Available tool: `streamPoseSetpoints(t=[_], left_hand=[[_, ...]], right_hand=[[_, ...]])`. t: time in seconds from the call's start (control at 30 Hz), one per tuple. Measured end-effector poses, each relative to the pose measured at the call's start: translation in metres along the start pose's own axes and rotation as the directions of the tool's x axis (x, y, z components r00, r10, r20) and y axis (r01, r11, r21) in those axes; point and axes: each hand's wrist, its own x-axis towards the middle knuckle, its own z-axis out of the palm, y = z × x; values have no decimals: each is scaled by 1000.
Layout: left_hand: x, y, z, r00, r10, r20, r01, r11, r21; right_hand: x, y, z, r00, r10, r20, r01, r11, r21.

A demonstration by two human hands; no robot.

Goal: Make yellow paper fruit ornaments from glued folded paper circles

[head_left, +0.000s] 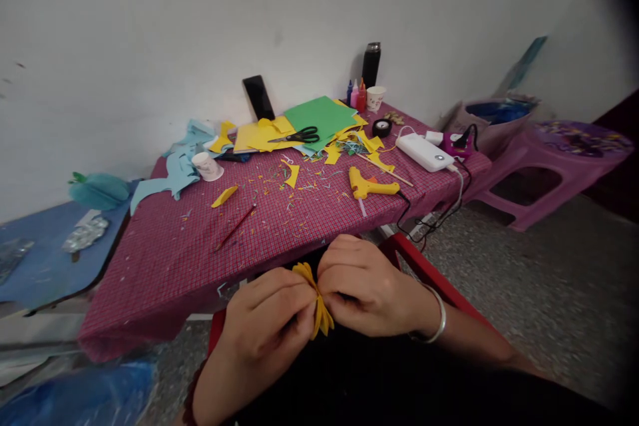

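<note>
A yellow paper flower (pixel 323 319) with layered petals is held between my two hands, above my lap and just off the table's near edge. My left hand (pixel 272 316) is closed on its left side, fingertips pinched near the centre. From the other side my right hand (pixel 372 286) pinches it too, thumb and fingers pressed together. My fingers hide the flower's middle. On the table beyond lie a yellow glue gun (pixel 372 185), a thin dark red stick (pixel 235 227) and a folded yellow paper piece (pixel 224 196).
A red checked cloth (pixel 164 259) covers the table. Black scissors (pixel 302 135) rest on yellow and green paper (pixel 324 116). A paper cup (pixel 207 166), phone (pixel 258 98), black tape (pixel 382 128), paint bottles, a white power bank (pixel 424 152) with cables and a flask (pixel 371 65) stand or lie around.
</note>
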Motion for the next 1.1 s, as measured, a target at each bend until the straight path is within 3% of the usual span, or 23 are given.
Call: streamPoseSetpoints(t=[0.13,0.2,0.3,0.4,0.6,0.73,0.8,0.87,0.93,1.0,1.1], left_hand=[[3,-2,1,999,7,41,-8,1000,10],[6,-7,5,999,-21,32,21,1000,-7],[9,-15,14,991,-132,-3,130,982,-138],[8,-20,22,971,-235,-51,215,942,-258],[6,-18,16,994,-100,44,104,991,-80],[5,-20,19,994,-107,22,108,992,-60],[6,-22,26,971,-236,-47,224,959,-174],[8,-23,34,902,-424,-81,376,865,-332],[9,-25,42,830,-557,-18,490,745,-453],[10,-28,46,792,-602,101,560,652,-511],[8,-37,50,738,-643,203,634,558,-536]], right_hand=[[2,-4,-6,995,-18,94,27,996,-88],[2,-1,-5,996,27,89,-18,994,-104],[0,6,1,987,157,-19,-155,985,71],[-3,11,7,959,261,-112,-217,927,306],[-6,10,10,962,260,-84,-229,935,272],[-4,12,13,955,287,-75,-255,923,288],[-1,16,17,913,402,-69,-335,835,436],[2,21,23,823,567,-41,-424,661,619],[4,27,29,705,709,2,-463,459,758],[5,32,34,614,787,63,-466,296,834],[3,39,39,568,809,149,-454,156,877]])
